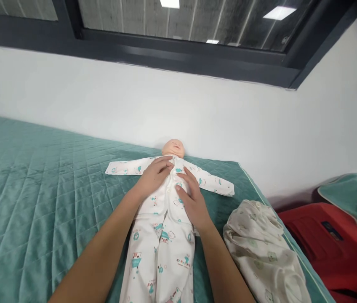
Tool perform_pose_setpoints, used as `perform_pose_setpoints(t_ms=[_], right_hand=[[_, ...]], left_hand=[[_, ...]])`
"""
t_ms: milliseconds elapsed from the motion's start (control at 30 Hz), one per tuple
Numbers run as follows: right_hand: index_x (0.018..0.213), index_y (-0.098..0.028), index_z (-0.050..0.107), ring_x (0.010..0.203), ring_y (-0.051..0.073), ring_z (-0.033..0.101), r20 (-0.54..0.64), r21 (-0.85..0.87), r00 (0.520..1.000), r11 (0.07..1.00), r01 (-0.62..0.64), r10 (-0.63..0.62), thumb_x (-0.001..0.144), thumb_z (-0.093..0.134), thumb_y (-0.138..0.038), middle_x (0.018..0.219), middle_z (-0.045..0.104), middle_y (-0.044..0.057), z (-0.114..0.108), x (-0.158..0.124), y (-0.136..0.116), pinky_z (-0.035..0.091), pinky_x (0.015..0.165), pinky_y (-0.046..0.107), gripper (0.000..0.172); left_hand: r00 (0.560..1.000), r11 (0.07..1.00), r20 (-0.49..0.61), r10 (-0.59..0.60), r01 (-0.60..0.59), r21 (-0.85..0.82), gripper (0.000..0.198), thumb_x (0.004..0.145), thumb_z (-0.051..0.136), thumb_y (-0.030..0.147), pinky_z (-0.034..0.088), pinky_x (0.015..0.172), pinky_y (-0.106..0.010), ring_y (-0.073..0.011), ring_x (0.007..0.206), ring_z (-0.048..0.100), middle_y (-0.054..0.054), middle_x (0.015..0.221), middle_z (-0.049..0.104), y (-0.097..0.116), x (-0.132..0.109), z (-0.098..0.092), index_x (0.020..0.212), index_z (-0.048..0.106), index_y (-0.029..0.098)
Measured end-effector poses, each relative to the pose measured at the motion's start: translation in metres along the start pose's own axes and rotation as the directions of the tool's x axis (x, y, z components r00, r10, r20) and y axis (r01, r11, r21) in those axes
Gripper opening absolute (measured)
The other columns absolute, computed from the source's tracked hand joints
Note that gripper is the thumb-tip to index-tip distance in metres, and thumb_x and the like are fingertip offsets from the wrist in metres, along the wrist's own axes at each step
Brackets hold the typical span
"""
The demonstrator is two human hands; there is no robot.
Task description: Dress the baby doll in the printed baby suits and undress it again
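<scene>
A baby doll (174, 148) lies on its back, dressed in a white printed top (155, 203) and matching trousers (175, 252). Its sleeves spread out to both sides, and the top's front edges meet down the middle. My left hand (157, 174) rests on the upper chest near the collar, fingers bent, tips by the front opening. Lower on the other side of the chest lies my right hand (193, 198), fingers apart on the fabric. Whether the left fingertips pinch any cloth is hard to see.
A crumpled cream garment (263, 248) lies right of the doll on the green quilted cover (55, 189). Beyond the bed's right edge is a red plastic object (330, 240) partly under green cloth (355, 202). A white wall (118, 101) and dark window frame (178, 52) stand behind.
</scene>
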State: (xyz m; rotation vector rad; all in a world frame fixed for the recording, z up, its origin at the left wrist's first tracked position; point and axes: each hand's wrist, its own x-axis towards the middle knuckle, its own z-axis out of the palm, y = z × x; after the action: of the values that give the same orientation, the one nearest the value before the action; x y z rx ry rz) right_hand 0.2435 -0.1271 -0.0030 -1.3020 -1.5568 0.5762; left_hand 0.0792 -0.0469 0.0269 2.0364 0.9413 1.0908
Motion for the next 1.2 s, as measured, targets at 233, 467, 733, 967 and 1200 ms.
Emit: perform_pose_setpoints(t_ms=[233,467,733,967,1200], right_hand=[[0.127,-0.037,0.060,0.147,0.025,0.025,0.045,-0.089,0.999,0.996,0.005,-0.001,0.092,0.054,-0.046,0.159,0.029,-0.003,-0.001,0.006,-0.004,0.023,0.120,0.049,0.036],[0.124,-0.038,0.062,0.146,0.024,0.028,0.053,-0.089,0.998,0.996,0.030,-0.026,0.093,0.054,-0.043,0.157,0.032,-0.004,-0.001,0.013,-0.004,0.023,0.120,0.047,0.033],[0.121,-0.032,0.055,0.145,0.022,0.030,0.025,-0.044,0.999,0.998,0.038,-0.037,0.091,0.057,-0.038,0.154,0.037,0.000,0.000,0.016,-0.001,0.023,0.120,0.047,0.030],[0.120,-0.032,0.052,0.145,0.023,0.029,0.116,0.016,0.993,1.000,0.025,-0.027,0.085,0.066,-0.038,0.156,0.033,0.001,-0.006,0.022,0.002,0.023,0.120,0.047,0.039],[0.123,-0.033,0.046,0.148,0.022,0.022,0.181,0.011,0.984,1.000,0.006,-0.008,0.079,0.073,-0.039,0.160,0.024,0.000,-0.011,0.021,0.001,0.021,0.121,0.047,0.051]], left_hand=[[0.994,0.990,0.103,-0.039,0.052,-0.130,0.025,0.094,0.050,0.037,0.028,0.119,-0.037,-0.0189,0.142,0.036,-0.001,0.151,0.044,-0.005,-0.008,-0.010,0.109,0.067,0.027],[0.995,0.993,0.091,-0.033,0.044,-0.114,0.016,0.091,0.055,0.038,0.028,0.118,-0.039,-0.0198,0.140,0.038,0.000,0.147,0.047,-0.005,-0.002,-0.008,0.098,0.064,0.027],[0.997,0.995,0.034,-0.064,0.067,-0.071,0.021,0.091,0.054,0.038,0.031,0.114,-0.042,-0.0216,0.134,0.044,-0.003,0.141,0.052,0.005,-0.001,-0.004,0.078,0.053,0.022],[0.982,0.991,0.176,-0.064,0.084,-0.107,0.023,0.091,0.055,0.042,0.027,0.118,-0.044,-0.0250,0.143,0.034,0.000,0.156,0.035,0.002,-0.024,-0.020,0.081,0.063,0.022],[0.934,0.991,0.357,0.002,0.045,-0.123,0.021,0.086,0.064,0.042,0.029,0.119,-0.043,-0.0248,0.152,0.012,0.008,0.162,0.020,-0.007,-0.033,-0.036,0.103,0.071,0.031]])
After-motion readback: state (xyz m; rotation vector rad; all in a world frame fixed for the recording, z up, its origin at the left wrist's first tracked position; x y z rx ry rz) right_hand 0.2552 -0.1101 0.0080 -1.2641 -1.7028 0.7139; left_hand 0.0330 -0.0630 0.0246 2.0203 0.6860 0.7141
